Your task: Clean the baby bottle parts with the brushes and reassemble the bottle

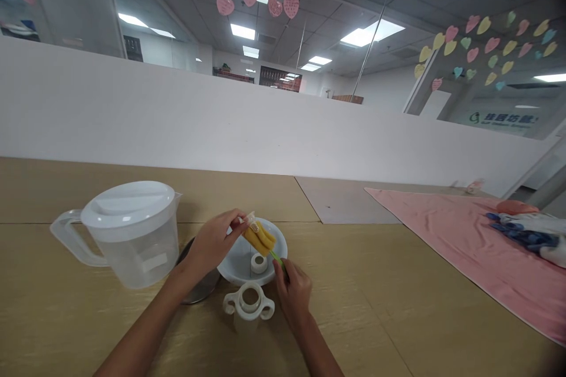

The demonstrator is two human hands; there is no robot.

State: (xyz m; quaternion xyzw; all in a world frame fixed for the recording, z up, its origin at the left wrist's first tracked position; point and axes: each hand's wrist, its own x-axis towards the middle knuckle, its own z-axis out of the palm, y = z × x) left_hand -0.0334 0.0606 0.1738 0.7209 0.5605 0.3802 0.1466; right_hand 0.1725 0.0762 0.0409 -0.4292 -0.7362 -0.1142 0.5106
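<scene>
My right hand (293, 288) is closed around the green handle of a sponge brush, whose yellow sponge head (260, 240) points up and left. My left hand (220, 240) pinches a small clear piece, which looks like a bottle nipple (252, 222), against the far end of the sponge. Both are above a white bowl (277, 235), in which a white ring (259, 263) lies. In front of the bowl stands an open, translucent baby bottle (248, 306) with two looped handles. A dark round lid or plate (204, 290) is partly hidden under my left forearm.
A translucent lidded pitcher (141, 247) stands at the left, its handle pointing left. On the right, a pink cloth (464, 241) covers part of the table, with blue and white fabric (526, 232) on it. A low white wall (221, 123) runs behind the table.
</scene>
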